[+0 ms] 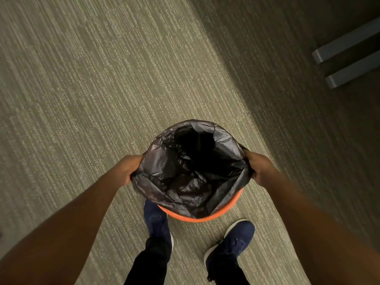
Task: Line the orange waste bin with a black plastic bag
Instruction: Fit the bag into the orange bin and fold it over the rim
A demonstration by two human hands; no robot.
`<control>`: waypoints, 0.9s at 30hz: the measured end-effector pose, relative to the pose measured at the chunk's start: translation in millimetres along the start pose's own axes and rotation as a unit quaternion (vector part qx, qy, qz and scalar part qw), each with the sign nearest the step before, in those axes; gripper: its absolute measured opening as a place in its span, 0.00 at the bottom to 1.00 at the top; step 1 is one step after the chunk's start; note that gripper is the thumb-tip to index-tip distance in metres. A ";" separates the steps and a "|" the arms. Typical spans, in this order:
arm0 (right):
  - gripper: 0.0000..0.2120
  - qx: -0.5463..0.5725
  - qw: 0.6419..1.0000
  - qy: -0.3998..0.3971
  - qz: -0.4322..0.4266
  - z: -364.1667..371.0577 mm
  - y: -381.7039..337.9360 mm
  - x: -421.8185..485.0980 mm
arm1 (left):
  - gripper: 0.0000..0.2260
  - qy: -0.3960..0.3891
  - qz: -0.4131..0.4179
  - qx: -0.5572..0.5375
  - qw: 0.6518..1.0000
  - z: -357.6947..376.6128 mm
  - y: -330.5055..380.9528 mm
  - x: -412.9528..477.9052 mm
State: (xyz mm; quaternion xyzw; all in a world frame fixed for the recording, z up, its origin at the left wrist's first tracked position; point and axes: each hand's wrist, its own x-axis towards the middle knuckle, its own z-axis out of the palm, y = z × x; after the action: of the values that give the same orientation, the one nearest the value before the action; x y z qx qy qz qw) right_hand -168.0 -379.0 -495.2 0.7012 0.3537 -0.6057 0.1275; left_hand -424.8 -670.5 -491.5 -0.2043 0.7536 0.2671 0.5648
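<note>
The black plastic bag (191, 171) hangs wide open inside the orange waste bin (197, 218), which stands on the carpet just in front of my feet. Only the near arc of the bin's orange rim shows below the bag; the far rim and sides are covered by black plastic. My left hand (129, 168) grips the bag's left edge. At the opposite side, my right hand (260, 168) grips the right edge. Both hands hold the mouth stretched apart at rim height.
Striped grey-green carpet (92, 89) covers the floor all round. My two blue shoes (232, 243) stand right behind the bin. Two grey metal furniture feet (347, 58) lie on the darker carpet at the far right.
</note>
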 end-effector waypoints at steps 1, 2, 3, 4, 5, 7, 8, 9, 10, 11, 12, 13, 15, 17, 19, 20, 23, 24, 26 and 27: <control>0.19 0.018 1.000 -0.008 -0.004 -3.0 4.0 -0.8 | 0.15 -0.005 0.002 -0.017 1.000 0.2 -4.5 -0.9; 0.19 0.030 0.999 -0.014 -0.008 -5.7 8.0 -1.8 | 0.15 -0.006 0.003 -0.035 0.999 0.9 -8.1 -2.0; 0.19 0.040 0.999 -0.018 -0.012 -8.4 12.1 -3.8 | 0.14 -0.006 0.003 -0.059 0.998 1.4 -12.2 -3.4; 0.22 0.045 0.999 -0.020 -0.016 -11.4 15.6 -6.8 | 0.14 -0.013 0.002 -0.091 0.996 2.0 -17.0 -5.4; 0.25 0.050 0.998 -0.023 -0.020 -14.4 18.6 -10.5 | 0.15 -0.026 0.002 -0.129 0.991 2.4 -22.1 -8.4; 0.35 0.043 0.998 -0.042 -0.026 -20.6 23.8 -20.5 | 0.18 -0.059 0.005 -0.198 0.978 3.1 -33.1 -13.7; 0.37 0.034 0.997 -0.056 -0.030 -23.2 26.3 -24.9 | 0.18 -0.074 0.009 -0.226 0.971 3.1 -38.3 -15.3; 0.36 0.026 0.997 -0.069 -0.036 -25.6 28.8 -29.1 | 0.18 -0.085 0.015 -0.249 0.965 2.5 -42.7 -16.8; 0.34 0.015 0.996 -0.079 -0.044 -27.0 31.5 -32.5 | 0.18 -0.093 0.022 -0.265 0.959 2.0 -46.9 -18.1; 0.32 0.004 0.995 -0.087 -0.054 -28.5 34.0 -36.1 | 0.19 -0.101 0.030 -0.271 0.957 1.4 -50.7 -19.4; 0.30 -0.006 0.994 -0.091 -0.063 -29.6 36.5 -38.9 | 0.20 -0.105 0.038 -0.268 0.957 0.9 -54.4 -20.7; 0.28 -0.013 0.993 -0.095 -0.067 -30.8 38.7 -41.4 | 0.22 -0.108 0.044 -0.259 0.959 0.4 -57.6 -23.2; 0.28 -0.026 0.992 -0.103 -0.066 -33.6 43.5 -44.8 | 0.24 -0.109 0.050 -0.224 0.967 0.9 -62.7 -29.8; 0.28 -0.053 0.991 -0.102 -0.066 -36.0 48.4 -47.6 | 0.23 -0.102 0.053 -0.184 0.976 3.6 -65.3 -37.4; 0.25 -0.087 0.989 -0.097 -0.069 -36.5 54.1 -50.1 | 0.16 -0.092 0.054 -0.164 0.981 5.7 -67.3 -43.8; 0.24 -0.099 0.988 -0.094 -0.068 -36.3 56.8 -51.3 | 0.13 -0.087 0.054 -0.165 0.981 6.2 -68.6 -46.4; 0.19 -0.125 0.987 -0.090 -0.040 -35.5 64.2 -55.1 | 0.08 -0.069 0.056 -0.215 0.972 6.1 -73.6 -55.4; 0.17 -0.138 0.986 -0.091 -0.027 -35.2 68.0 -55.4 | 0.06 -0.064 0.054 -0.239 0.967 6.4 -76.8 -58.2; 0.12 -0.183 0.979 -0.090 -0.002 -34.7 75.5 -56.1 | 0.06 -0.064 0.041 -0.298 0.952 8.3 -83.5 -63.1; 0.10 -0.206 0.974 -0.092 0.008 -34.0 78.7 -57.1 | 0.06 -0.070 0.035 -0.326 0.942 9.7 -86.7 -64.7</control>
State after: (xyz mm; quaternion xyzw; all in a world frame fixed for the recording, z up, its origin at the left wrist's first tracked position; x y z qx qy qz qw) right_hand -91.9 -434.3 -453.3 0.6036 0.4523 -0.5807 0.3063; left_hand -346.6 -731.0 -446.4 -0.3313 0.5907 0.5315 0.5086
